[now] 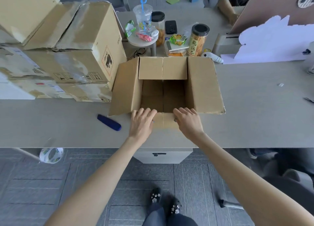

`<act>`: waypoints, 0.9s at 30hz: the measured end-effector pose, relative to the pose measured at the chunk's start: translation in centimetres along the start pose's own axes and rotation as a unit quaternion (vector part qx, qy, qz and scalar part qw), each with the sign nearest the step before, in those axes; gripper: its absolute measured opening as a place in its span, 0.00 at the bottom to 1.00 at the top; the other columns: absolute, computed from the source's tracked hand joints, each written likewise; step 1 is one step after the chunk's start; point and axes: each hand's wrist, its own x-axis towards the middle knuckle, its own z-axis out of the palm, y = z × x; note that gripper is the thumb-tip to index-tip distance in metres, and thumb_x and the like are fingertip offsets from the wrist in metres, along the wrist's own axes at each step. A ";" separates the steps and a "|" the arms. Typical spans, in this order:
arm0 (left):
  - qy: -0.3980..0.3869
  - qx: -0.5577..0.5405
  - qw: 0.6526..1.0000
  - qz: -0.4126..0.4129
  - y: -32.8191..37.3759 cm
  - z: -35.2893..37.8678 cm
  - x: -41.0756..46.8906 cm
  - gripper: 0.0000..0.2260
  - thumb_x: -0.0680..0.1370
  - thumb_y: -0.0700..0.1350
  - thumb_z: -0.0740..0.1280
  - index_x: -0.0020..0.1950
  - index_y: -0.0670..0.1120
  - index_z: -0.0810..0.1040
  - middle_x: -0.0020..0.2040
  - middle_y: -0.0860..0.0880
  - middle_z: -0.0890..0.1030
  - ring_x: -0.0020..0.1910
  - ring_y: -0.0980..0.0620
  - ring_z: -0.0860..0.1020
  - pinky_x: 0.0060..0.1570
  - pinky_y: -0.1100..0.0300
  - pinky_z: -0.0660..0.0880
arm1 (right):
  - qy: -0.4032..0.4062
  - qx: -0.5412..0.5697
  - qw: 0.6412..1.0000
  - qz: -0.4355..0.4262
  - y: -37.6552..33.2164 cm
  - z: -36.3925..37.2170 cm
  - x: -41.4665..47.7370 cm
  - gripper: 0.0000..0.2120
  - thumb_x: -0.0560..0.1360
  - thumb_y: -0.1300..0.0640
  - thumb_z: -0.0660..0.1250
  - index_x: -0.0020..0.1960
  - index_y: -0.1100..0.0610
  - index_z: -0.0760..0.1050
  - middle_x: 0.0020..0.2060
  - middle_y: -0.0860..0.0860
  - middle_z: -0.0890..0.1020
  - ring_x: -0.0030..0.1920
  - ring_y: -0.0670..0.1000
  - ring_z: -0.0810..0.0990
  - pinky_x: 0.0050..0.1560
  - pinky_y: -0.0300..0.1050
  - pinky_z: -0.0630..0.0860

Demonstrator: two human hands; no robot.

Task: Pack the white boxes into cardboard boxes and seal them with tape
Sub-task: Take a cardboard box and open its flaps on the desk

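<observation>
An open cardboard box [202, 88] stands on the grey table [68, 123] in front of me, all its flaps folded outward and its inside bare. My left hand [141, 122] and my right hand [187, 122] lie flat on the near flap [164, 120], fingers straight and pointing toward the box opening. A roll of clear tape [51, 155] shows just past the table's front edge at the lower left, blurred. No white boxes show plainly.
Stacked taped cardboard boxes [76, 52] fill the left of the table. A blue utility knife [109, 122] lies left of the open box. Jars, snacks, a plastic cup [143, 19] and a phone crowd the far side. A white cutout board [271, 42] stands at right.
</observation>
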 end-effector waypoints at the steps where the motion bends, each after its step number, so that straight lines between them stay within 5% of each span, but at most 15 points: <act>1: 0.010 -0.001 1.000 -0.005 0.1 0.2 0.0 0.16 0.74 0.39 0.72 0.60 0.48 0.75 0.50 0.49 0.79 0.48 0.46 0.75 0.50 0.51 0.70 | 0.007 -0.002 1.000 0.005 -0.1 0.3 0.0 0.09 0.70 0.64 0.74 0.47 0.56 0.76 0.37 0.51 0.79 0.37 0.54 0.77 0.38 0.47 0.71; 6: -0.013 -0.004 1.000 -0.005 0.3 -0.2 0.0 0.18 0.73 0.39 0.73 0.61 0.47 0.75 0.51 0.48 0.80 0.49 0.46 0.76 0.50 0.50 0.71 | -0.032 -0.009 0.999 0.002 -0.1 0.2 -0.2 0.09 0.73 0.62 0.71 0.52 0.56 0.74 0.42 0.52 0.79 0.42 0.56 0.77 0.43 0.49 0.72; 14: -0.006 -0.014 1.000 0.018 -0.3 -2.9 -0.1 0.27 0.73 0.44 0.75 0.70 0.44 0.73 0.66 0.45 0.77 0.63 0.45 0.76 0.64 0.48 0.69 | -0.066 0.089 0.993 -0.030 0.5 -2.5 0.0 0.14 0.81 0.52 0.60 0.64 0.56 0.70 0.58 0.53 0.77 0.56 0.55 0.77 0.56 0.50 0.72; 27: -0.015 0.008 0.999 0.029 -1.4 -3.4 8.4 0.25 0.79 0.47 0.68 0.75 0.45 0.68 0.75 0.43 0.68 0.72 0.44 0.68 0.73 0.46 0.63 | -0.028 0.060 0.998 -0.016 2.9 -3.6 7.6 0.17 0.81 0.54 0.61 0.68 0.56 0.68 0.62 0.53 0.73 0.61 0.54 0.74 0.58 0.51 0.73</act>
